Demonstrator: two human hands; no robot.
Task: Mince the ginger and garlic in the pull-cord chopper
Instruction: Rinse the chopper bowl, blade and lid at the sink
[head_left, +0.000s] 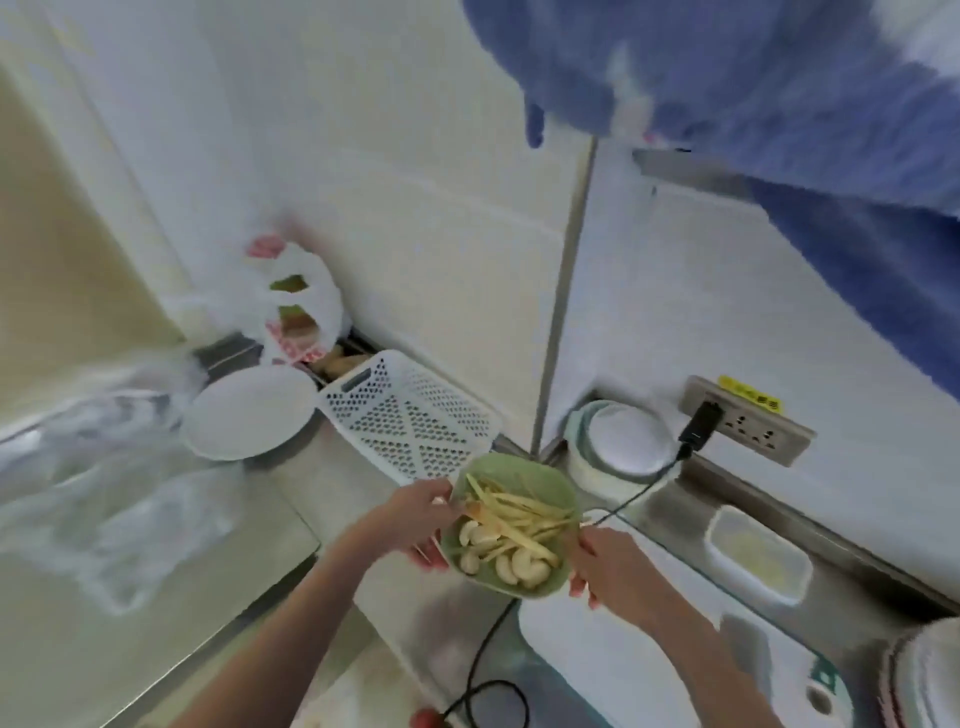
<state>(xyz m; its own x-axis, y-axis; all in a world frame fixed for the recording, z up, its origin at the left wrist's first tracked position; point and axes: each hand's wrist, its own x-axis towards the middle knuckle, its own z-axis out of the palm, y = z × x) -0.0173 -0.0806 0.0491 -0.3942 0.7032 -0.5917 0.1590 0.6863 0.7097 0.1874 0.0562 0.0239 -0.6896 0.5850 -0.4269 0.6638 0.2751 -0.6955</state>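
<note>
both hands, left (415, 512) and right (605, 566), grip opposite rims of the green dish (550, 480) of ginger and garlic above the counter edge.

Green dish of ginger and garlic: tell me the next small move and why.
Probably carry the green dish toward the chopper, kept level. Both the left hand and the right hand hold its rim above the counter, with ginger strips and garlic cloves lying loose in it. No chopper is clearly in view, so locate it first.
</note>
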